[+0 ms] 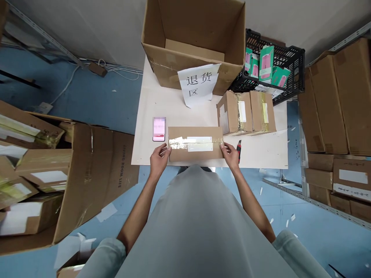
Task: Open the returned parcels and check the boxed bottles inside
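Note:
A taped cardboard box (pixel 203 154) with white labels lies at the front of the white table (pixel 174 102). My left hand (pixel 159 157) grips its left end, thumb on the edge. At the right end, my right hand (pixel 230 154) holds the box between thumb and fingers. Close beside my right hand lies a red and black box cutter (pixel 239 148). A phone (pixel 159 129) with a pink screen rests left of the box. Two smaller taped boxes (pixel 239 112) (pixel 263 112) stand behind it to the right.
A large open carton (pixel 188 61) with a paper sign (pixel 199 83) stands at the back. Right of it is a black crate (pixel 298 75) holding green-pink packages. A big carton of parcels (pixel 101 162) stands left; shelved boxes (pixel 342 104) are right.

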A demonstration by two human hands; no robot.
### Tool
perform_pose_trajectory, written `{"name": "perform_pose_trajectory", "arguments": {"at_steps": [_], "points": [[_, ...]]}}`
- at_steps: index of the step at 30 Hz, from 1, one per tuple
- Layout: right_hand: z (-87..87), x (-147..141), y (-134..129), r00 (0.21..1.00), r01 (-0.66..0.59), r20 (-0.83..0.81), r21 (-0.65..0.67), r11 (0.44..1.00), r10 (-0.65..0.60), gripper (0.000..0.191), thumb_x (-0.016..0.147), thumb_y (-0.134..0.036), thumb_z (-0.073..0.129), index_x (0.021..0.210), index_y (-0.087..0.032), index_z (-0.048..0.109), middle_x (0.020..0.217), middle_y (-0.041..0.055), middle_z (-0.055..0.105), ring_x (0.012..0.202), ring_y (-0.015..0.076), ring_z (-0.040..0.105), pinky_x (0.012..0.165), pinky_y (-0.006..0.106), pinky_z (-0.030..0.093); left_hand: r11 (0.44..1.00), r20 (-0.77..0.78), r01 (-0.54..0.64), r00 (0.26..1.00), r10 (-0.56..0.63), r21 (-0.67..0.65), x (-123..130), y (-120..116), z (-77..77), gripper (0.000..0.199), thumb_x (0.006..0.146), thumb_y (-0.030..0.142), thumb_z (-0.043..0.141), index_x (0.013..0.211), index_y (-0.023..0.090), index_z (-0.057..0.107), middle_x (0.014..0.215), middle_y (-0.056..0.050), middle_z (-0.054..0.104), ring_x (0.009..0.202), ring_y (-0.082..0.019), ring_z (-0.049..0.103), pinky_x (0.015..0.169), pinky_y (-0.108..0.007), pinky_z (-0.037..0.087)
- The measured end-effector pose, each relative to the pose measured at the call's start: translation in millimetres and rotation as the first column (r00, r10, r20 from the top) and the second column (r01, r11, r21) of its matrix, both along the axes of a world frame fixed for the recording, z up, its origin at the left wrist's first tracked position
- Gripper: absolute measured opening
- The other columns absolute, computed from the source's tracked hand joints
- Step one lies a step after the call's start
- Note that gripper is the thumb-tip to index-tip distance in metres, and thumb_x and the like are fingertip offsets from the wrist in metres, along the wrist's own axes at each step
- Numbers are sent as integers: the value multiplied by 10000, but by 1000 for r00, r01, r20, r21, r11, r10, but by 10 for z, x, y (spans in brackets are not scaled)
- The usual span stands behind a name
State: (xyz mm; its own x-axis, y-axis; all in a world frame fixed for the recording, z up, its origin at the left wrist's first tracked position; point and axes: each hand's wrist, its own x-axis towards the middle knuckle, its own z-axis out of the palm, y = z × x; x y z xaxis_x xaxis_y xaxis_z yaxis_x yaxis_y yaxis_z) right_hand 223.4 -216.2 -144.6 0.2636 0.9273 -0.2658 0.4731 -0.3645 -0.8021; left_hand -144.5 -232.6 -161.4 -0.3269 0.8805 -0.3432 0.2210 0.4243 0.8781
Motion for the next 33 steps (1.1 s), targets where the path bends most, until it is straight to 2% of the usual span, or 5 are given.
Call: {"name": "perform_pose_trajectory", "arguments": {"at_steps": [5,13,18,26,33], "points": [[-71,-46,30,1000,30,6,28,999,-30,703,921,-789,678,1221,-165,801,1256,203,811,1128,341,772,1035,511,645,999,-11,5,1000,-4,50,135,-85,217,704,976,560,753,1542,160,627,1487,-193,703,1387,-325,692,1229,-498,552],[-128,412,-194,985,129,-114,5,992,-127,719,836,-822,729,1120,-163,782,1193,224,832,1134,394,784,1054,551,617,957,-143,176,979,-145,231,598,-195,821,460,1027,551,699,1366,249,773,1249,-101,763,1158,-280,765,1125,-454,622],[-105,550,-235,982,137,-131,-16,990,-138,714,788,-860,748,1064,-201,767,1151,196,848,1121,401,788,1042,573,619,929,-161,255,963,-218,270,697,-239,957,431,1032,527,696,1381,289,782,1308,-99,757,1247,-301,735,1147,-472,614],[-23,212,-8,997,65,-53,22,998,-64,780,800,-915,692,1065,-188,789,1140,196,829,1061,382,783,1049,605,628,944,-228,256,951,-207,208,401,-63,602,420,1044,532,666,1338,264,802,1341,-114,727,1290,-296,714,1141,-436,594],[657,-685,22,916,-269,354,191,944,189,507,1130,-614,505,1175,-207,804,1087,121,764,1018,284,742,962,434,608,986,-293,82,955,-37,145,-246,-8,116,383,1058,475,539,1193,195,762,1217,-127,771,1137,-267,740,1049,-419,609]]}}
